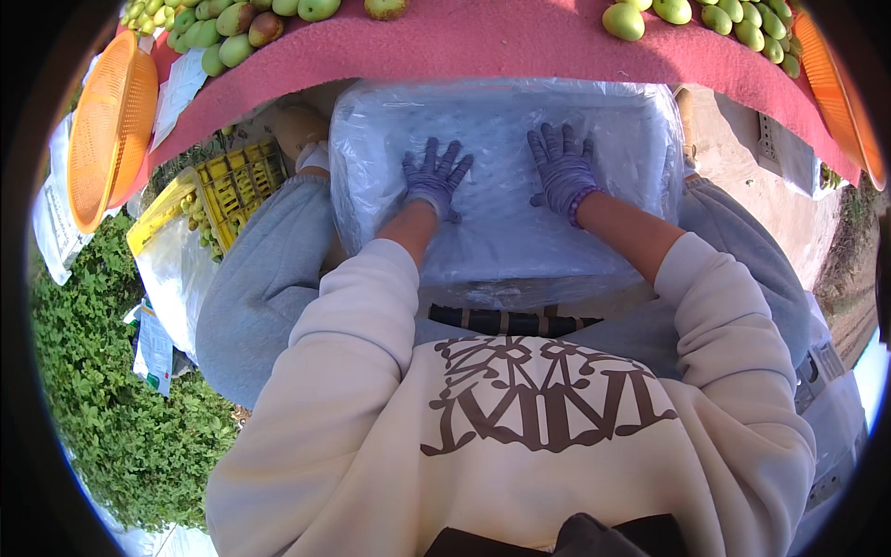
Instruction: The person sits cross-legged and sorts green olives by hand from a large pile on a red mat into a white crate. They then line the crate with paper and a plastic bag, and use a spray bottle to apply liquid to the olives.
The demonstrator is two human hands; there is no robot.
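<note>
Between my knees stands a box-shaped container (498, 237) lined and covered with clear plastic film; its contents are hidden under a pale layer. My left hand (435, 179), in a purple glove, lies palm down on the film with its fingers spread. To the right, my right hand (562, 170) presses flat on the same film, gloved alike, with a beaded bracelet (581, 203) at the wrist. Neither hand grips anything. Wrinkles run across the plastic around both palms.
A pink cloth-covered table (473, 49) bears green jujube-like fruit (237, 49) at left and more fruit (745, 24) at right. Orange plastic baskets (104, 139) lean at both ends. A yellow crate (240, 195) with fruit stands left of my leg, near green plants (90, 334).
</note>
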